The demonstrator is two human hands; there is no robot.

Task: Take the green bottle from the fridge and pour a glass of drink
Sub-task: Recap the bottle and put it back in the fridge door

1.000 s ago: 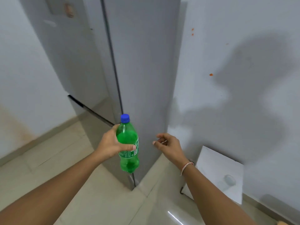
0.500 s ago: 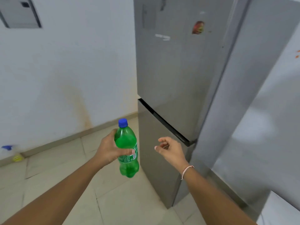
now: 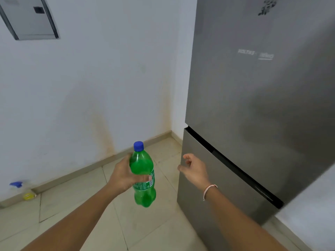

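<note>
My left hand (image 3: 124, 175) grips a green plastic bottle (image 3: 144, 185) with a blue cap, held upright above the tiled floor. The bottle holds green drink and carries a label around its middle. My right hand (image 3: 194, 170) hovers a short way to the right of the bottle, fingers loosely curled and holding nothing, with a thin band on its wrist. The grey fridge (image 3: 253, 109) stands at the right with both doors closed. No glass is in view.
A white, stained wall runs along the left, with a grey panel (image 3: 30, 19) high up. A spray bottle with a blue head (image 3: 16, 184) and a yellow object (image 3: 29, 196) lie at the skirting, far left. Beige tiles cover the floor.
The view has swung left: the fridge has shifted to the right of the frame and more of the left wall shows. Both hands keep the same pose, the bottle still in my left.
</note>
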